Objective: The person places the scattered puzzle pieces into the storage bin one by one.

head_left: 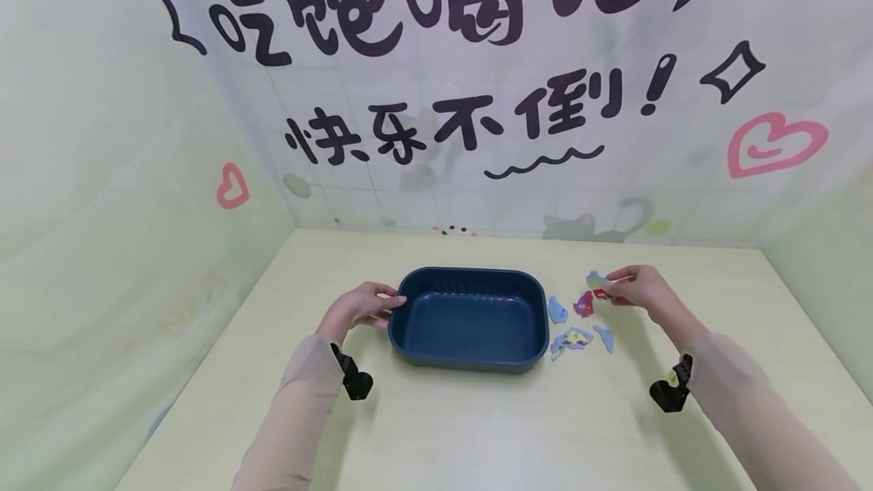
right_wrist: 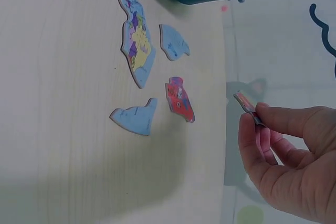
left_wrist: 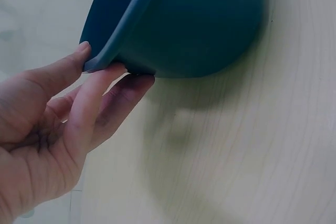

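Note:
A dark blue rectangular basin (head_left: 469,324) stands on the table. My left hand (head_left: 361,304) grips its left rim, the thumb over the edge and the fingers against the outer wall (left_wrist: 199,24). To the right of the basin, my right hand (head_left: 639,286) pinches a small, flat map puzzle piece (right_wrist: 247,103) between thumb and fingers, above the table. Below it lie a red piece (right_wrist: 179,99), two light blue pieces (right_wrist: 134,119) and a longer multicoloured map section (right_wrist: 137,40). Whether that section is one piece or several joined, I cannot tell.
The pale wood table (head_left: 470,430) meets a printed cloth backdrop (head_left: 409,195) at its back edge, with more cloth on both sides. A black wrist camera (head_left: 352,377) sits on the left sleeve and another camera (head_left: 671,389) on the right.

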